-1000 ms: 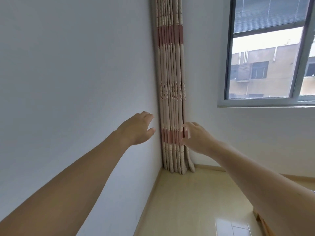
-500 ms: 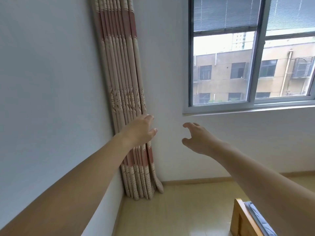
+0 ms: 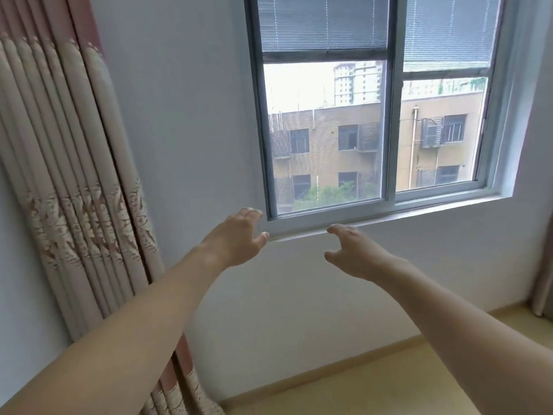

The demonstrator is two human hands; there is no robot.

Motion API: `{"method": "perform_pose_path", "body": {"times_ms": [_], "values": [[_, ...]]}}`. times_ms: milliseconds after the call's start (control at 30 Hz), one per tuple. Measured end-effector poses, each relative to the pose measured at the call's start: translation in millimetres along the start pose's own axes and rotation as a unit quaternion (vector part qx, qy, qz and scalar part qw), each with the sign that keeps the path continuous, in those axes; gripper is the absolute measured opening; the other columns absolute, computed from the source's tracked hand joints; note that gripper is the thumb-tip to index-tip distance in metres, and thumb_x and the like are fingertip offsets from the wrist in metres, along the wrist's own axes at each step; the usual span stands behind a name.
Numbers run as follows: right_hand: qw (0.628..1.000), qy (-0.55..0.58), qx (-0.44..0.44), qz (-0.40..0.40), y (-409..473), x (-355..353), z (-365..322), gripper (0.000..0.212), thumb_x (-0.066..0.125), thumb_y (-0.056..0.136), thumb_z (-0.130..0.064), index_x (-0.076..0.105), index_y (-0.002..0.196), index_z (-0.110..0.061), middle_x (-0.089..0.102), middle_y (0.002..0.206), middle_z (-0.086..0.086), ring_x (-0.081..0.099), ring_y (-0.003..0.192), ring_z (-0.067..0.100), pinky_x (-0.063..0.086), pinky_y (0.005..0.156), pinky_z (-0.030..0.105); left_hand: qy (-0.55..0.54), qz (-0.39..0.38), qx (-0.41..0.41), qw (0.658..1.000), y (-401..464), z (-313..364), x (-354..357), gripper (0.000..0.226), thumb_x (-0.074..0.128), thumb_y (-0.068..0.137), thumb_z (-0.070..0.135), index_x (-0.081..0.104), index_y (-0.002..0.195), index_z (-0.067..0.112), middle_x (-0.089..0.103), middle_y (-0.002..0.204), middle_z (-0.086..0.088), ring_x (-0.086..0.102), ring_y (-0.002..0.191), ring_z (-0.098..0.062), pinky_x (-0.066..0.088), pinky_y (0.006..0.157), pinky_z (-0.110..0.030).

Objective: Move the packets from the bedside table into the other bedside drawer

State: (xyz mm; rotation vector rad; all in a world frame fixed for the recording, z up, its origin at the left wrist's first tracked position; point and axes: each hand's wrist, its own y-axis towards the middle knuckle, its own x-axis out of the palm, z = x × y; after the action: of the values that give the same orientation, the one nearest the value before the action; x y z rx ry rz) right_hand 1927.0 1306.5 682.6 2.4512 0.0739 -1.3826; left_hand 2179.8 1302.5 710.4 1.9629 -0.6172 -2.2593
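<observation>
Hands empty, left hand (image 3: 236, 241) and right hand (image 3: 356, 253) loosely spread before window (image 3: 374, 130); packets, drawer unseen, likely locating next.

Sliding window (image 3: 380, 139) with half-lowered blinds (image 3: 323, 23), pleated pink-banded curtain (image 3: 68, 181) to its left, wooden floor (image 3: 374, 390) below

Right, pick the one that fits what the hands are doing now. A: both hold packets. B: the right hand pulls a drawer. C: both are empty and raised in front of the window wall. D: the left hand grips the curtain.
C: the left hand and right hand hold nothing, fingers loosely spread, in front of the wall below the window.
</observation>
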Motion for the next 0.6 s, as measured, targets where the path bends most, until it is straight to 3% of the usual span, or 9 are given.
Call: {"method": "perform_pose_path", "body": {"times_ms": [333,600], "values": [[0.997,-0.028,0.07,-0.009,215,28,140,0.064,0.055,0.089,-0.027,0.034,0.147,-0.013,0.036,0.151,0.005,0.032,0.14,0.018,0.027,0.113,0.029,-0.038,-0.025,0.105,0.993,253,-1,122,0.059,0.049,0.097,0.041,0.032,0.149,0.018,0.033,0.154,0.002,0.036,0.14,-0.021,0.034,0.113,-0.039],[0.98,-0.043,0.178,0.074,356,-22,263,0.059,0.054,0.09,-0.026,0.036,0.146,-0.017,0.036,0.15,0.002,0.035,0.137,0.018,0.031,0.106,0.028,-0.077,-0.011,0.201,0.976,487,52,193,0.058,0.047,0.099,0.041,0.032,0.15,0.018,0.035,0.153,0.0,0.044,0.133,-0.025,0.038,0.103,-0.037]]}}
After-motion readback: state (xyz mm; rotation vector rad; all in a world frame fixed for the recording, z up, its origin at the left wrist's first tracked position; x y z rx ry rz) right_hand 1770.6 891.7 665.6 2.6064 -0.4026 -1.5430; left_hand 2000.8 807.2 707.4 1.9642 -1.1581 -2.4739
